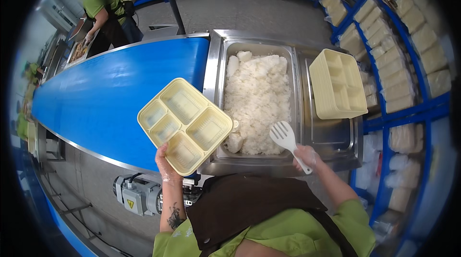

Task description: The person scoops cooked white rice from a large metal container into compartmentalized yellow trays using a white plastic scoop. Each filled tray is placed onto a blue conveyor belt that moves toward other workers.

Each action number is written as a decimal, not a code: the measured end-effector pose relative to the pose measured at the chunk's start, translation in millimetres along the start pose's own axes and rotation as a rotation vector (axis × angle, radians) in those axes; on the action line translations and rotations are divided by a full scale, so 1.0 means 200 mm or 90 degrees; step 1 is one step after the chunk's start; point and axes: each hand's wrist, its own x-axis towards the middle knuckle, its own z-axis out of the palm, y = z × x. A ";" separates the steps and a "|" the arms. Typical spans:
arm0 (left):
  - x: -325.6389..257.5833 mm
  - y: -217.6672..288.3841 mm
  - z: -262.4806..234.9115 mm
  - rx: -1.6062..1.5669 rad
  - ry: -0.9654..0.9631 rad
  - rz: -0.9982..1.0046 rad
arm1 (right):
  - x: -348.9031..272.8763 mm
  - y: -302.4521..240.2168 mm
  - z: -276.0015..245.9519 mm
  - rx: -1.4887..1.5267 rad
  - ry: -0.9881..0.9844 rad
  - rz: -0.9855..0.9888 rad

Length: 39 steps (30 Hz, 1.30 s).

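My left hand [168, 165] grips the near corner of a pale yellow meal tray [184, 126] divided into several compartments, none with food in it. The tray is tilted and hangs over the edge of the blue belt and the left rim of the rice pan. In my right hand [307, 157], gloved in clear plastic, is a white slotted serving spoon [283, 135]. Its head hovers at the lower right of a steel pan [294, 65] heaped with white rice [259, 98]. Both hands are closed on what they hold.
A blue conveyor belt [120, 84] runs off to the left. Right of the pan, a stack of matching trays [336, 86] stands on the steel counter [331, 137]. Below the belt sits a grey motor [139, 197]. A co-worker [103, 7] stands at the far left; blue shelves [384, 41] hold bagged trays.
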 end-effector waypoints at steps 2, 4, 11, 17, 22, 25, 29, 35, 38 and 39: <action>0.00 0.02 0.01 0.000 -0.005 0.001 | 0.05 -0.05 0.03 0.050 -0.020 0.002; -0.03 0.03 0.00 0.007 0.016 -0.001 | 0.18 0.00 0.07 0.108 -0.036 -0.004; -0.07 0.02 0.03 0.018 0.038 0.048 | 0.67 -0.09 0.17 0.150 0.029 -0.132; -0.11 0.03 0.01 -0.002 0.051 0.046 | 0.80 -0.30 0.29 0.225 0.062 -0.182; -0.08 0.00 0.00 0.022 0.035 0.026 | 0.92 -0.33 0.31 0.215 0.075 -0.236; -0.04 -0.03 -0.01 0.058 0.023 -0.007 | 0.90 -0.28 0.30 0.177 0.079 -0.293; -0.01 -0.10 0.07 0.114 -0.028 -0.097 | 0.77 -0.23 0.25 0.178 0.075 -0.305; 0.21 -0.41 0.24 0.243 -0.154 -0.136 | 0.56 -0.35 0.22 0.117 0.076 -0.345; 0.26 -0.57 0.35 0.206 -0.203 -0.163 | 0.44 -0.48 0.30 -0.121 0.222 -0.422; 0.27 -0.61 0.40 0.196 -0.215 -0.173 | 0.46 -0.47 0.31 -0.293 0.326 -0.428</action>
